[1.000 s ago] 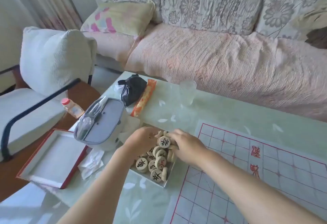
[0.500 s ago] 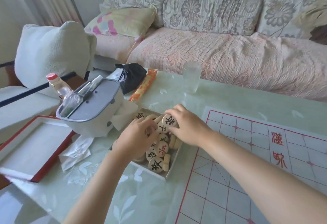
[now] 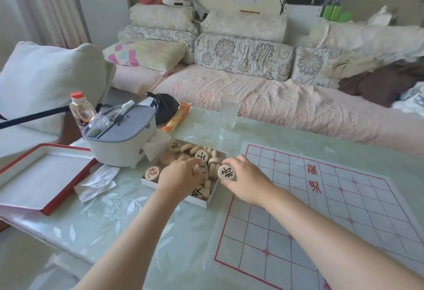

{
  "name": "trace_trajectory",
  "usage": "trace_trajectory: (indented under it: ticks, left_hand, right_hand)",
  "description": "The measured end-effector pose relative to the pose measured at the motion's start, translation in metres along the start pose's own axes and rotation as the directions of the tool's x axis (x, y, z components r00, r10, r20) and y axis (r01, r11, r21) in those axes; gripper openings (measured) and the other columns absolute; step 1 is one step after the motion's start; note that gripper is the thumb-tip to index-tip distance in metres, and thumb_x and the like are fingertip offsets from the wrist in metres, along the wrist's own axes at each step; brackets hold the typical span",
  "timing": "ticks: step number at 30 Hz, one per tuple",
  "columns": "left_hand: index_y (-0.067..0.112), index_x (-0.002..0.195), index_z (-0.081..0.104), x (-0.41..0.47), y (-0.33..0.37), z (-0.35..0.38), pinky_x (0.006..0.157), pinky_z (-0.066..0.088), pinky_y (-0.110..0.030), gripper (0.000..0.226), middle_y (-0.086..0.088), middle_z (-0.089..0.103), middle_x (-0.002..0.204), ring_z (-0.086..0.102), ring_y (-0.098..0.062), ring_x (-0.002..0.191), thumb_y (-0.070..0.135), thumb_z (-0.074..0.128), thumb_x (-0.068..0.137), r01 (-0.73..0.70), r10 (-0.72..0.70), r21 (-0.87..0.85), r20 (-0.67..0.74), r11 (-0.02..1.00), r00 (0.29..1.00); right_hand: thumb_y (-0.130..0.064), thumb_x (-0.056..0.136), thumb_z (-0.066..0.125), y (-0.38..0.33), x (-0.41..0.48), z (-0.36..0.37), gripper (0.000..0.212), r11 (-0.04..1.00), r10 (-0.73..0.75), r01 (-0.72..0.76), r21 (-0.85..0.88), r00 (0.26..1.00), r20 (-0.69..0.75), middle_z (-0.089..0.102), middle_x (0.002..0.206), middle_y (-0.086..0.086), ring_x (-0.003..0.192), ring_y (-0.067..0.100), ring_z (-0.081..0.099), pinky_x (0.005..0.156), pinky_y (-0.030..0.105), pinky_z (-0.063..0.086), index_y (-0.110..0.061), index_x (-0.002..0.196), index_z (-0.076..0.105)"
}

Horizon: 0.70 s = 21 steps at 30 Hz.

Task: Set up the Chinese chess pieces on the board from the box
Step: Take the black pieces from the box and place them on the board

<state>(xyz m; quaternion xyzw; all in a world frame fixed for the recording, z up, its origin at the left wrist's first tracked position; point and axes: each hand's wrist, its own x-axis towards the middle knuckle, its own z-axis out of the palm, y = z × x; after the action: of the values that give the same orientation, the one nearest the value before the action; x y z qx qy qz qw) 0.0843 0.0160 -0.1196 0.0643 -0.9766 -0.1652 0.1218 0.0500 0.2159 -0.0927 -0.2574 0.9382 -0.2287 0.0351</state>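
Observation:
A shallow white box [image 3: 146, 180] on the glass table holds several round wooden chess pieces [image 3: 201, 155] with red or black characters. My right hand [image 3: 246, 178] grips one piece with a black character [image 3: 226, 172] at the box's right edge, lifted above the others. My left hand [image 3: 180, 175] reaches into the middle of the box, fingers curled on the pieces; what it holds is hidden. The paper board [image 3: 321, 216] with red grid lines lies to the right of the box, with no pieces on it.
A grey lidded container [image 3: 119, 138] stands just behind-left of the box, with crumpled tissue [image 3: 97, 180] in front of it. The red-edged box lid [image 3: 39, 175] lies far left. A glass [image 3: 229, 111], black bag [image 3: 165, 108], orange packet [image 3: 176, 119] and bottle [image 3: 81, 108] stand behind.
My right hand has lifted a black-character piece out of the pile toward the box's right edge. The camera has tilted upward, showing more of the sofa and wall.

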Motion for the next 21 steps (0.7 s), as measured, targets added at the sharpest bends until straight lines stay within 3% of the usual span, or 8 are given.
trace_trajectory:
  ticks: [4, 6, 9, 13, 18, 21]
  left_hand:
    - [0.034, 0.110, 0.064, 0.004, 0.005, -0.004, 0.065, 0.054, -0.034, 0.028, 0.003, 0.066, 0.097, 0.063, -0.020, 0.087, 0.036, 0.045, 0.090, -0.028, 0.028, 0.005, 0.014, 1.000, 1.000]
    - [0.025, 0.103, 0.067, 0.008, 0.008, -0.008, 0.072, 0.053, -0.036, 0.025, -0.001, 0.063, 0.102, 0.059, -0.022, 0.093, 0.031, 0.045, 0.093, -0.053, 0.053, -0.076, -0.005, 0.996, 0.999]
    - [0.021, 0.110, 0.067, 0.014, 0.020, -0.019, 0.085, 0.046, -0.030, 0.026, 0.000, 0.058, 0.113, 0.054, -0.021, 0.105, 0.026, 0.048, 0.094, -0.069, 0.065, -0.209, -0.022, 0.976, 0.998]
    - [0.022, 0.113, 0.066, 0.007, 0.053, -0.020, 0.079, 0.045, -0.027, 0.024, 0.001, 0.062, 0.105, 0.057, -0.021, 0.097, 0.029, 0.054, 0.094, -0.086, 0.112, -0.327, 0.063, 0.941, 0.992]
    - [0.025, 0.108, 0.066, -0.015, 0.096, -0.003, 0.073, 0.051, -0.026, 0.021, 0.007, 0.061, 0.095, 0.060, -0.015, 0.090, 0.024, 0.062, 0.087, -0.064, 0.184, -0.445, 0.231, 0.893, 0.956]
    - [0.026, 0.111, 0.061, -0.026, 0.112, 0.008, 0.059, 0.052, -0.027, 0.024, 0.010, 0.062, 0.091, 0.064, -0.017, 0.079, 0.018, 0.058, 0.089, -0.029, 0.194, -0.490, 0.291, 0.871, 0.937]
  right_hand:
    - [-0.049, 0.093, 0.057, 0.004, -0.014, 0.005, 0.044, 0.998, 0.056, -0.056, 0.011, 0.998, 0.006, 0.044, 0.115, -0.004, 0.099, 0.019, 0.058, 0.089, 0.036, 0.049, -0.024, 0.129, 0.054]
    - [-0.050, 0.092, 0.057, 0.010, -0.022, 0.004, 0.045, 0.996, 0.084, -0.084, -0.013, 0.996, 0.015, 0.041, 0.112, -0.006, 0.094, 0.017, 0.057, 0.086, 0.034, 0.049, -0.024, 0.129, 0.055]
    - [-0.050, 0.092, 0.058, 0.022, -0.039, -0.001, 0.043, 0.991, 0.131, -0.130, -0.033, 0.991, 0.042, 0.041, 0.113, -0.008, 0.100, 0.018, 0.057, 0.083, 0.028, 0.045, -0.027, 0.128, 0.056]
    - [-0.047, 0.089, 0.060, 0.045, -0.073, -0.007, 0.051, 0.979, 0.204, -0.200, -0.044, 0.972, 0.119, 0.044, 0.127, -0.011, 0.115, 0.016, 0.054, 0.096, 0.032, 0.047, -0.031, 0.136, 0.050]
    - [-0.048, 0.081, 0.064, 0.064, -0.112, -0.014, 0.043, 0.962, 0.272, -0.268, -0.051, 0.955, 0.118, 0.048, 0.116, -0.014, 0.103, 0.012, 0.056, 0.092, 0.034, 0.049, -0.033, 0.121, 0.057]
    - [-0.049, 0.079, 0.068, 0.071, -0.128, -0.016, 0.042, 0.957, 0.290, -0.285, -0.055, 0.950, 0.115, 0.049, 0.113, -0.014, 0.102, 0.011, 0.056, 0.089, 0.032, 0.050, -0.034, 0.116, 0.057]
